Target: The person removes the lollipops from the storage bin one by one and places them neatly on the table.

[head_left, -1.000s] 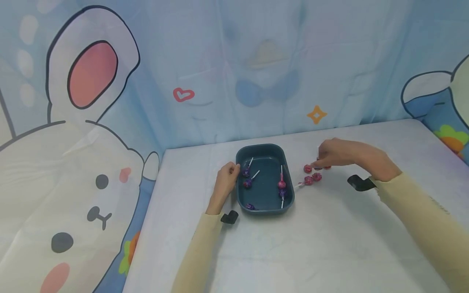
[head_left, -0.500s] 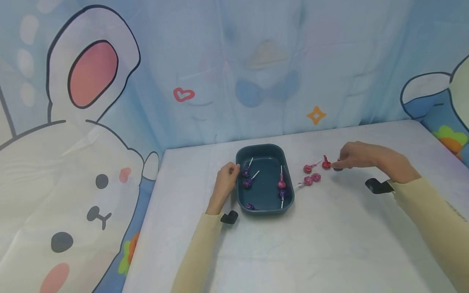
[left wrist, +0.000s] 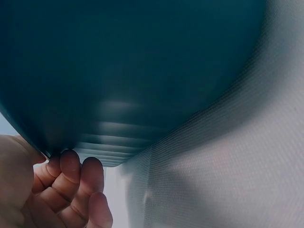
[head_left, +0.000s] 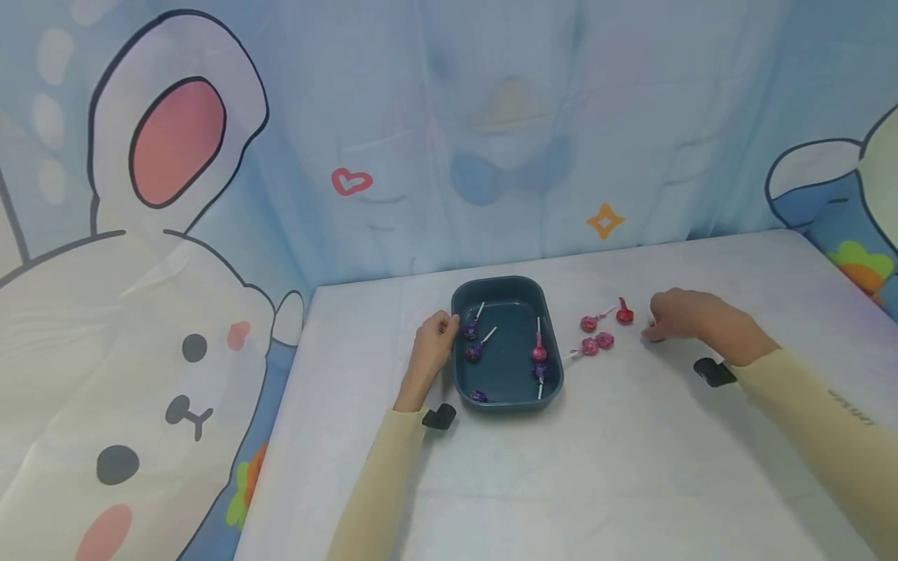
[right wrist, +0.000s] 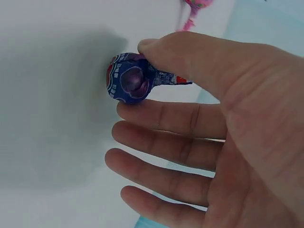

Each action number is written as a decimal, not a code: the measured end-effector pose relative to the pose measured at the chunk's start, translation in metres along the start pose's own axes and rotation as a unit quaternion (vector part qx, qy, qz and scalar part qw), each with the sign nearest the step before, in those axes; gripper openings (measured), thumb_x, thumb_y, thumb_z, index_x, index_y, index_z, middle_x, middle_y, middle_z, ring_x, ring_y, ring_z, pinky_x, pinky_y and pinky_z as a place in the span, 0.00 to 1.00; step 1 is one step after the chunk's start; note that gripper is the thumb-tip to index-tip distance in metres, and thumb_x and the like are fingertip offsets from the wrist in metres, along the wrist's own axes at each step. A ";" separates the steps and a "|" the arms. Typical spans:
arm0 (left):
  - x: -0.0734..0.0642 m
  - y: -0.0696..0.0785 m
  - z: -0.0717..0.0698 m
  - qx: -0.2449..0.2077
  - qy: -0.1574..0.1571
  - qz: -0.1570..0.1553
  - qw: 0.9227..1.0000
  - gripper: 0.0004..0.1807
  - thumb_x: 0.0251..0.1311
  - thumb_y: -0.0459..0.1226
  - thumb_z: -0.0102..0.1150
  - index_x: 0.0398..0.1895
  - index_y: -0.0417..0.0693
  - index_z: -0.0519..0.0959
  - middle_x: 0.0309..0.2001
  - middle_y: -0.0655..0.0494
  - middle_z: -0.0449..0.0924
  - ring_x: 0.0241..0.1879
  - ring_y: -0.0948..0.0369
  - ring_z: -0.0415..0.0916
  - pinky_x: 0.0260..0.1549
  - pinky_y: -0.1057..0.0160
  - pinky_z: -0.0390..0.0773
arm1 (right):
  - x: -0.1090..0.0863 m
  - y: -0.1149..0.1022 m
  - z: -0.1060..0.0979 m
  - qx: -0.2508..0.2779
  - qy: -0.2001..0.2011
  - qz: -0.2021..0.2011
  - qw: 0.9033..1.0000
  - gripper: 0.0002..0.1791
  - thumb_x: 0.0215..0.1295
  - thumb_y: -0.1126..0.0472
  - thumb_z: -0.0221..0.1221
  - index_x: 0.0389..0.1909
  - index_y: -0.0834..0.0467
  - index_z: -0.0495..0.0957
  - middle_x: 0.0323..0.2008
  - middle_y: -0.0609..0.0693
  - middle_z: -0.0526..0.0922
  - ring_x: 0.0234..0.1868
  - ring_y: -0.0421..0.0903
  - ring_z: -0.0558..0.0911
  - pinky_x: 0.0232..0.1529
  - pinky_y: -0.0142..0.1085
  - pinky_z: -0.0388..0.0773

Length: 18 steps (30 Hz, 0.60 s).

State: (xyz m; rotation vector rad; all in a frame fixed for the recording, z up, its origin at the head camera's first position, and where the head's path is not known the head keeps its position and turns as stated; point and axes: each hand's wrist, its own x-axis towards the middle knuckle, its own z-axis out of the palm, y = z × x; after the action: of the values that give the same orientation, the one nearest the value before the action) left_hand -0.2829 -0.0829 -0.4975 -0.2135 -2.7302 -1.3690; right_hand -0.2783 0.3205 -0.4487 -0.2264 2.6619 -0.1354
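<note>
I see the right hand (head_left: 687,315) pinch one lollipop (right wrist: 128,80), four lollipops (head_left: 590,346) nearby. The left hand (head_left: 429,347), fingers curled, grips one tray (head_left: 507,374) holding five more lollipops (head_left: 474,351).

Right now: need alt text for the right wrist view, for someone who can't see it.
A right hand pinches a blue-wrapped lollipop between thumb and index finger, the other three fingers extending below it in the picture. Behind is a white surface; part of a pink-wrapped lollipop shows at the top edge.

left hand (head_left: 430,348) gripping teal tray (head_left: 507,319) of lollipops (head_left: 475,352), right hand (head_left: 689,317) near red lollipop (head_left: 624,315), pink lollipops (head_left: 590,346) on white table (head_left: 554,483)
</note>
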 end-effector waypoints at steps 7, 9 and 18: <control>0.001 0.001 0.000 0.009 -0.001 -0.009 1.000 0.17 0.66 0.49 0.44 0.26 0.48 0.71 0.21 0.56 0.69 0.20 0.62 0.65 0.18 0.67 0.65 | 0.000 -0.006 0.002 -0.015 -0.002 0.012 1.000 0.25 0.53 0.45 0.62 0.35 0.66 0.74 0.26 0.52 0.76 0.27 0.46 0.72 0.29 0.39 0.72; 0.001 0.001 0.000 0.010 0.000 -0.012 1.000 0.17 0.66 0.49 0.44 0.26 0.48 0.71 0.21 0.56 0.69 0.20 0.62 0.66 0.18 0.67 0.65 | -0.001 -0.006 0.002 -0.015 0.001 0.011 1.000 0.27 0.53 0.44 0.62 0.37 0.66 0.74 0.27 0.52 0.77 0.28 0.47 0.72 0.30 0.41 0.74; 0.000 0.002 0.000 0.010 -0.003 -0.017 1.000 0.17 0.66 0.50 0.43 0.27 0.48 0.71 0.21 0.56 0.69 0.20 0.62 0.66 0.18 0.67 0.66 | -0.005 -0.007 -0.004 0.023 0.020 0.017 0.999 0.40 0.47 0.35 0.62 0.48 0.66 0.71 0.38 0.60 0.78 0.38 0.56 0.76 0.36 0.50 0.73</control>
State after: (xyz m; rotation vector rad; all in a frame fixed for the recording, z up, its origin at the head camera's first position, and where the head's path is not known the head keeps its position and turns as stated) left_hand -0.2828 -0.0817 -0.4961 -0.1714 -2.7645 -1.3499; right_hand -0.2743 0.3148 -0.4421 -0.1644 2.6972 -0.1920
